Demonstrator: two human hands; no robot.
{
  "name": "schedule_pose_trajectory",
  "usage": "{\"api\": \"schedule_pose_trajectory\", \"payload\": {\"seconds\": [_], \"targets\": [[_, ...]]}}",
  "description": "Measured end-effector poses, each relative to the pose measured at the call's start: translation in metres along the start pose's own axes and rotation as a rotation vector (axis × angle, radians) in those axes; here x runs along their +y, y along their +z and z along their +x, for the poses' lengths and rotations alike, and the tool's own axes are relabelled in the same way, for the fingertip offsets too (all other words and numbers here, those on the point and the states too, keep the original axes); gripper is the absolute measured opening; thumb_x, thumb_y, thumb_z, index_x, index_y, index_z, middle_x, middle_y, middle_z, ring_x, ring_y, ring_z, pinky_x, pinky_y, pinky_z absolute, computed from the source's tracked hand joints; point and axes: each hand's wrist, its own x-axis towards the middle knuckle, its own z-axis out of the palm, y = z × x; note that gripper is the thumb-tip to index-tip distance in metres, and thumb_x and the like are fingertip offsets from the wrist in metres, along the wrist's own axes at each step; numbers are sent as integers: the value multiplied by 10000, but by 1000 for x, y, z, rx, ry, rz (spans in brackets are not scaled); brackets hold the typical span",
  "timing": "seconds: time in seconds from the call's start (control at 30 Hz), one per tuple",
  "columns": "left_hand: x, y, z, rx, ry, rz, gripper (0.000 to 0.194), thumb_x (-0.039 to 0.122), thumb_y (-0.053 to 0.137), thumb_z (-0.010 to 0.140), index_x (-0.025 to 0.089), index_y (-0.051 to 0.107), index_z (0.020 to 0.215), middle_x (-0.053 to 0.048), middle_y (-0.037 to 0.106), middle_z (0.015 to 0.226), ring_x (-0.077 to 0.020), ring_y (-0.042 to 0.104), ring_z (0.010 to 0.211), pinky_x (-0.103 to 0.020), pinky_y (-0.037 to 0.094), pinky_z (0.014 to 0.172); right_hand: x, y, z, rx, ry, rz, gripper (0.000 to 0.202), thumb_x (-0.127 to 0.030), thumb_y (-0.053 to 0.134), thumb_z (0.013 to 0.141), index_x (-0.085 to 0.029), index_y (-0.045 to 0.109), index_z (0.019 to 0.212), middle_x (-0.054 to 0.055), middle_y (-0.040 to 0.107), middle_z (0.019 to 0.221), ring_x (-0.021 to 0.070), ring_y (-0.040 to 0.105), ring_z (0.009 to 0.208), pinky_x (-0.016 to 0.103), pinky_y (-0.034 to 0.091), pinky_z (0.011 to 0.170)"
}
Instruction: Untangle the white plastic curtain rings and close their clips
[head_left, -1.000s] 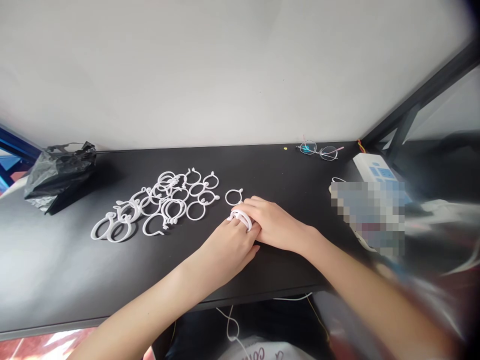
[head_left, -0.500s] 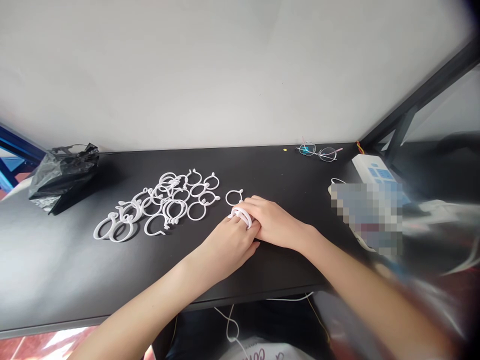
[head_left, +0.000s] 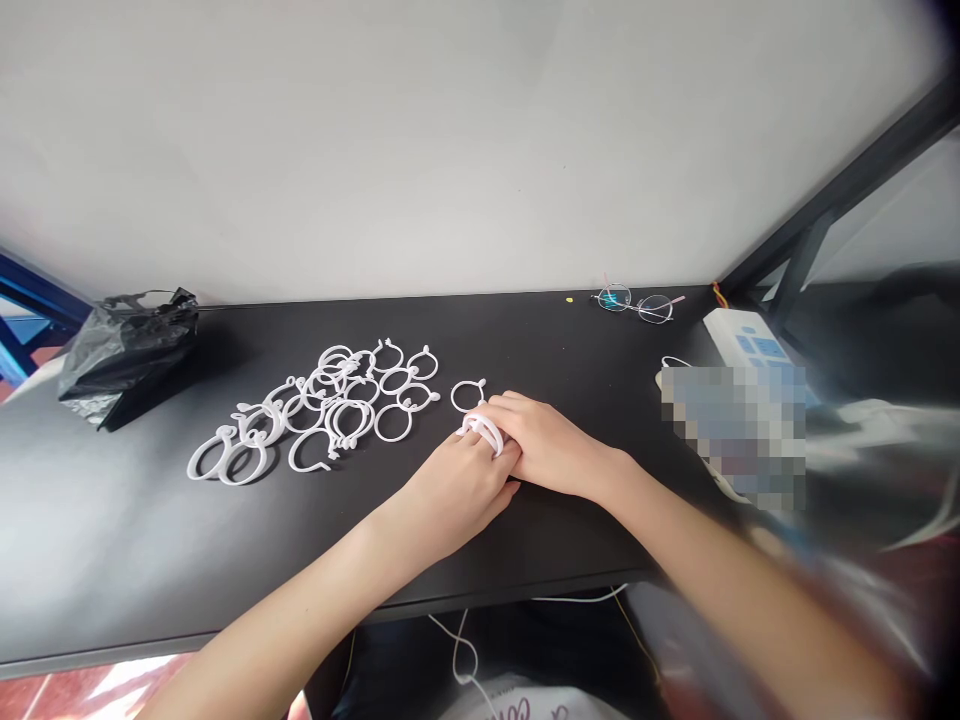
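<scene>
My left hand [head_left: 455, 495] and my right hand [head_left: 547, 440] meet near the middle of the black table, fingers curled together. Between them they grip a couple of white plastic curtain rings [head_left: 487, 434]; the fingers hide the lower part of these rings, so I cannot tell exactly how many are held. Just beyond my fingertips lies one single curtain ring [head_left: 468, 397], flat on the table. To the left of my hands, several more white rings are spread in a loose, overlapping pile [head_left: 350, 421], each with small rounded knobs at its gap.
A black plastic bag [head_left: 127, 350] sits at the far left. Eyeglasses [head_left: 635, 304] lie by the wall, and a white power strip [head_left: 757, 350] with a blurred-out device [head_left: 731, 430] is at the right. White cables [head_left: 469, 650] hang below the table edge [head_left: 525, 592].
</scene>
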Motion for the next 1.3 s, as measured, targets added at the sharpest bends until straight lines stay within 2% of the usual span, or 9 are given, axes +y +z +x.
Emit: {"api": "schedule_pose_trajectory", "payload": {"seconds": [0.23,0.57,1.3], "targets": [[0,0,0,-4,-8,0,108,203,490,918,139,534,993,-133,642,995,-264,619,931,-403,527,782,-1,-1,-1,-3,4,5,178,-31,561,784,-179,556,884,16,567,832,154,467,770,255,396,635],[1,2,-1,16,1,5,125,197,492,913,131,536,1010,-140,634,1005,-270,612,941,-406,524,787,0,-1,-1,-3,4,16,208,-49,566,798,-181,587,957,35,598,884,169,498,809,270,419,671],[3,1,-4,3,-15,51,164,237,500,918,127,521,1037,-141,626,977,-268,610,887,-401,521,741,-1,0,-1,-1,13,5,225,-45,554,798,-182,600,970,33,606,881,170,497,812,264,408,648]]}}
